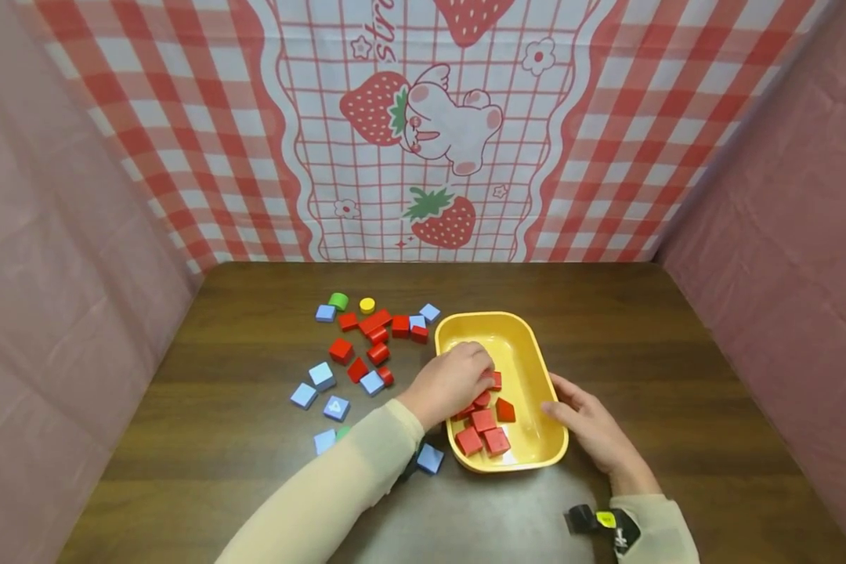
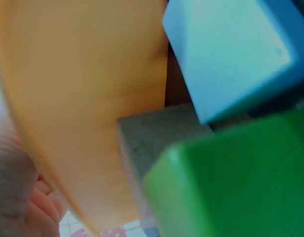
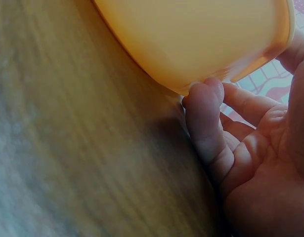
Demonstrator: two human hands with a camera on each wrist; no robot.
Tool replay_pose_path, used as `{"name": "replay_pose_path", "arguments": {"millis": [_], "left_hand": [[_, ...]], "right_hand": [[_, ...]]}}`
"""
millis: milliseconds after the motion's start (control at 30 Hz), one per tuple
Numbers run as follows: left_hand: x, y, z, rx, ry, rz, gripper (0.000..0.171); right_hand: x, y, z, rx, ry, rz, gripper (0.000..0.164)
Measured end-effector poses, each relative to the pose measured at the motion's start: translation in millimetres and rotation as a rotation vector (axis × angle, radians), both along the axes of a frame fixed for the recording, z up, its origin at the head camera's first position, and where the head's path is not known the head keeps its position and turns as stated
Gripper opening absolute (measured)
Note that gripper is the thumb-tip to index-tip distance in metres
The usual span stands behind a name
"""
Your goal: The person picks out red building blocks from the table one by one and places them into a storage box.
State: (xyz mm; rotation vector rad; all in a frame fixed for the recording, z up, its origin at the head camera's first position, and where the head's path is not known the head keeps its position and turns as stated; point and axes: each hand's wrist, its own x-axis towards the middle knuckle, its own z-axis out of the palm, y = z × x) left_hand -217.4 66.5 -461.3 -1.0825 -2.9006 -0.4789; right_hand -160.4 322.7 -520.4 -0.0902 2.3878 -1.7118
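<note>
A yellow plastic tray (image 1: 543, 446) stands on the table, with several red blocks (image 1: 482, 421) lying mostly in its near left part. My left hand (image 1: 451, 380) reaches over the left rim into it, fingers bent down beside a red block (image 1: 495, 381); the hand hides whether they grip it. On the right side, my right hand (image 1: 588, 423) holds the tray's edge, thumb over the rim and fingers outside. In the right wrist view, fingertips of the right hand (image 3: 260, 143) touch the tray's outer wall (image 3: 201, 39).
Left of the tray lie several loose red blocks (image 1: 341, 351), several blue blocks (image 1: 321, 377), a green block (image 1: 338, 301) and a yellow round block (image 1: 367, 305). One blue block (image 1: 430, 459) sits near the tray's front left corner. A patterned cloth (image 1: 430, 157) hangs behind the table.
</note>
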Motion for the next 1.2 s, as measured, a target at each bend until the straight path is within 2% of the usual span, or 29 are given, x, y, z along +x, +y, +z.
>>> {"name": "replay_pose_path", "arguments": {"millis": [133, 233, 333, 400, 500, 600, 700, 833, 900, 1000, 1100, 1200], "left_hand": [[2.9, -20.0, 6.7, 0.012, 0.079, 0.017, 0.036], [4.4, -48.7, 7.9, 0.028, 0.104, 0.105, 0.040], [3.6, -80.5, 5.0, 0.015, 0.056, 0.239, 0.043], [0.9, -97.7, 0.1, -0.007, 0.006, 0.294, 0.043], [-2.5, -113.8, -9.3, -0.042, -0.051, 0.306, 0.038], [-3.4, -119.4, -17.3, -0.056, -0.072, 0.299, 0.033], [-3.1, -120.0, -20.1, -0.084, -0.059, 0.289, 0.030], [0.5, -116.2, -18.3, -0.105, 0.052, 0.252, 0.023], [5.8, -110.6, -13.4, -0.047, 0.108, 0.253, 0.021], [19.7, -92.0, -1.3, 0.103, 0.153, 0.226, 0.019], [37.9, -62.0, 8.9, 0.229, 0.170, 0.112, 0.017], [54.6, -27.6, 10.7, 0.248, 0.181, -0.046, 0.016]], "right_hand": [[-0.4, 0.3, 0.4, -0.012, 0.015, 0.003, 0.061], [0.8, -0.3, 0.1, -0.033, 0.026, 0.012, 0.059], [2.7, -0.9, 0.3, -0.046, 0.032, 0.006, 0.058], [3.2, 0.0, 0.9, -0.044, 0.035, 0.000, 0.058], [3.0, 0.4, 2.1, -0.035, 0.033, -0.002, 0.058], [1.9, -1.0, 2.5, -0.029, 0.025, 0.001, 0.058], [0.3, -3.2, 2.4, -0.028, 0.020, 0.000, 0.058], [0.7, -2.8, 0.3, -0.031, 0.025, 0.000, 0.057], [0.7, -2.4, -0.8, -0.031, 0.030, 0.002, 0.057], [0.6, -1.3, -2.1, -0.028, 0.038, 0.008, 0.057], [0.4, -0.2, -2.7, -0.023, 0.054, 0.013, 0.057], [0.9, 0.4, -2.7, -0.031, 0.069, 0.017, 0.055]]}}
